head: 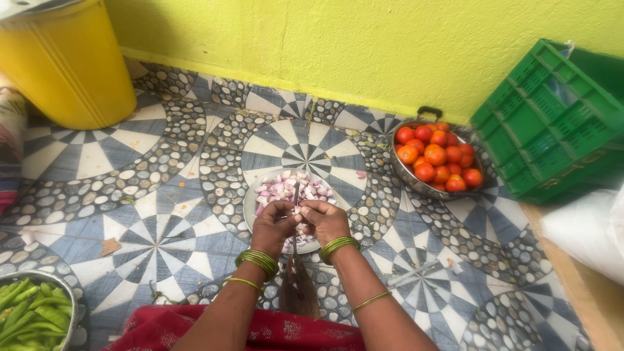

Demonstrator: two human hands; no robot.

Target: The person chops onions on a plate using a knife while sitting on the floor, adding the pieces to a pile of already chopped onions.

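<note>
A: Quick pass, left to right from your grip. Far left and low of your hands, a steel bowl (62, 289) of green beans (26, 315) sits at the frame corner. Far up-left, a yellow bin (68, 62) stands on the patterned tile floor (162, 195).

B: And my hands?

A: Your left hand (274, 226) and right hand (324, 220) meet at centre, knuckles nearly touching, both over the near rim of a steel plate (249, 207). Your left fingers are curled shut around something small; it looks like an onion piece, but your fingers hide it, can't confirm. Your right hand is curled closed too, pressing in at the same spot. A thin upright blade (296, 193) rises right between your two hands, its dark base (298, 286) running down toward your lap. Can't tell whether either hand actually touches the blade.

B: The onion?

A: Chopped onion pieces (289, 185), pink and white, are piled on the plate just beyond your fingertips, some also under your hands. Green bangles (259, 260) sit on both of your wrists. Red cloth (279, 331) lies below your forearms.

B: Right side?

A: Up-right of your grip, well apart, a steel handled bowl (416, 185) holds red tomatoes (437, 155). Further right, a green plastic crate (552, 123) lies tilted against the yellow wall (364, 39). Far right, a white bag (588, 231), edge only.
</note>
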